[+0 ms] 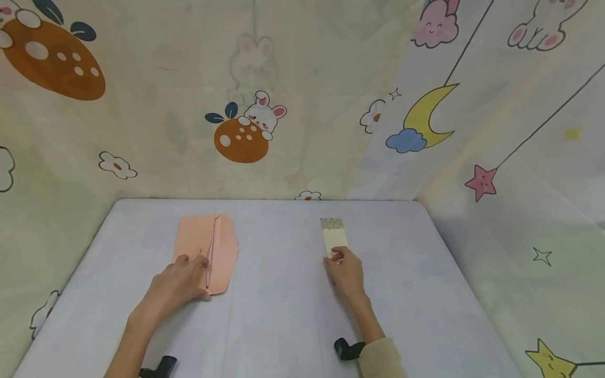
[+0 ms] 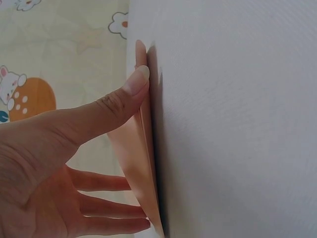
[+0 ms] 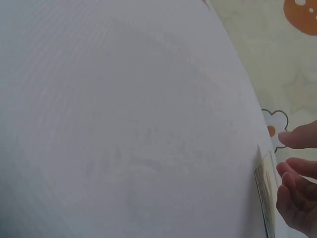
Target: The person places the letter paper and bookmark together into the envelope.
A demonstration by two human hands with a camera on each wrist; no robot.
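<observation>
A peach paper envelope (image 1: 226,252) lies on the left half of the table, its pointed flap spread to the right and a narrow slit showing at its mouth. My left hand (image 1: 177,283) rests on it, with the thumb at the near edge. In the left wrist view the fingers stretch nearly straight over the envelope (image 2: 132,153). To the right lies a cream strip of card (image 1: 334,237) with a gold glitter band at its far end. My right hand (image 1: 347,273) is over its near end, fingers bent. The right wrist view shows thumb and fingers apart beside the card (image 3: 268,193).
Both things lie on a white tabletop (image 1: 279,315). Printed cloth (image 1: 312,79) with cartoon rabbits, stars and a moon rises behind and beside it. Black devices (image 1: 348,349) sit at the wrists. A beige sleeve (image 1: 382,359) covers the right forearm.
</observation>
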